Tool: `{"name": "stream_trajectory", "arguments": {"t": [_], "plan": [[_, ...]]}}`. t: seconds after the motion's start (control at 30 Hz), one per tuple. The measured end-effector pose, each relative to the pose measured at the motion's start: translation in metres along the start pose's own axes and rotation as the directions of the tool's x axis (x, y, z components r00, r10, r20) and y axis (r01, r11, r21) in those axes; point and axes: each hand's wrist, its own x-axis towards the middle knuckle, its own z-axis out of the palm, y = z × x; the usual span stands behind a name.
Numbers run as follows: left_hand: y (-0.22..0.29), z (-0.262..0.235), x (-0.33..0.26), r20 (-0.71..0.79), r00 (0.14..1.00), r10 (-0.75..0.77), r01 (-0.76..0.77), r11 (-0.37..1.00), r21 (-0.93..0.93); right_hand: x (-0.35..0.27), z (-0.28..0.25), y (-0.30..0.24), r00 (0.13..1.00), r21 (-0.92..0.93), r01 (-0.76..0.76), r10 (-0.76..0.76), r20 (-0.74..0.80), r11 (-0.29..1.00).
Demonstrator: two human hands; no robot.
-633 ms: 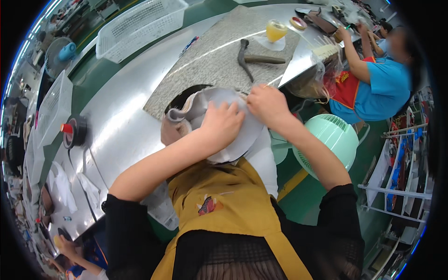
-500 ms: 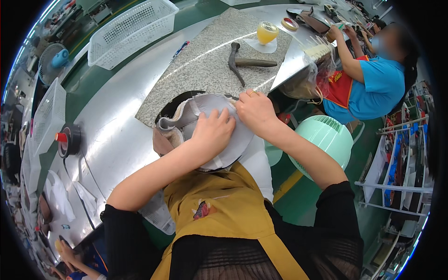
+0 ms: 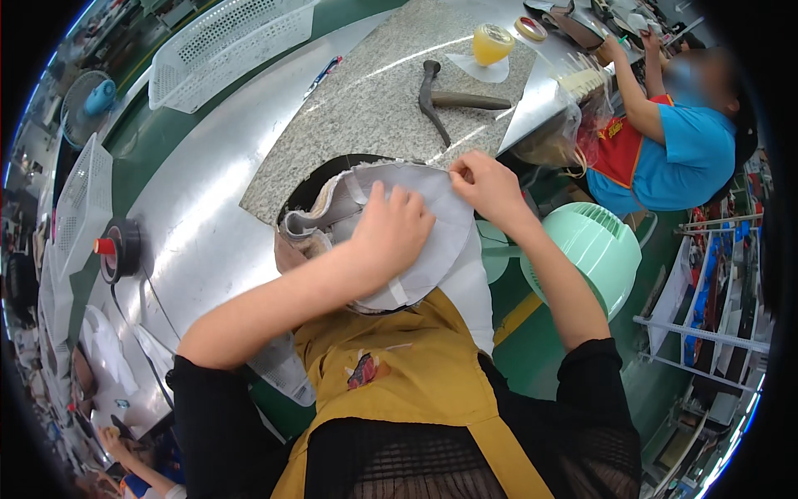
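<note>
Your right hand [image 3: 488, 188] pinches the grey cloth [image 3: 449, 223] at its far right edge — by the counter's [image 3: 208, 195] near side — while your left hand [image 3: 392, 231] bends over its middle, grip unclear

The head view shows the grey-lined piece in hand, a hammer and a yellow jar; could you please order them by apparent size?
1. Grey-lined piece, clearly largest though partly covered by the left hand
2. Hammer
3. Yellow jar

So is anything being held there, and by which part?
The right hand seems to pinch the pale grey piece by its upper-right edge; the left hand lies on its surface.
</note>
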Motion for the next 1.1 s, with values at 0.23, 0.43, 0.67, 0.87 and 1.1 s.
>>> {"name": "stream_trajectory", "arguments": {"t": [0.23,0.43,0.67,0.87,1.1], "plan": [[-0.046,0.0,0.023,-0.05,0.992,0.116,-0.125,0.958,-0.257,-0.018,-0.014,-0.009,0.991,0.292,-0.129,0.117,0.061,0.948],[-0.105,-0.018,0.003,-0.009,0.999,-0.045,0.044,0.994,-0.098,-0.021,0.013,0.015,0.985,0.562,-0.156,0.167,0.032,0.812],[-0.117,-0.066,-0.06,0.167,0.885,-0.436,0.455,0.727,-0.514,-0.02,0.004,-0.001,0.985,0.459,-0.117,0.161,-0.059,0.881],[-0.062,-0.064,-0.071,0.081,0.887,-0.455,0.456,0.835,-0.307,-0.011,0.006,-0.025,0.979,0.23,0.084,-0.037,-0.202,0.97],[-0.066,-0.032,-0.056,0.079,0.801,-0.594,0.596,0.777,-0.204,0.003,0.019,-0.023,0.997,0.282,0.025,-0.004,-0.074,0.959]]}}
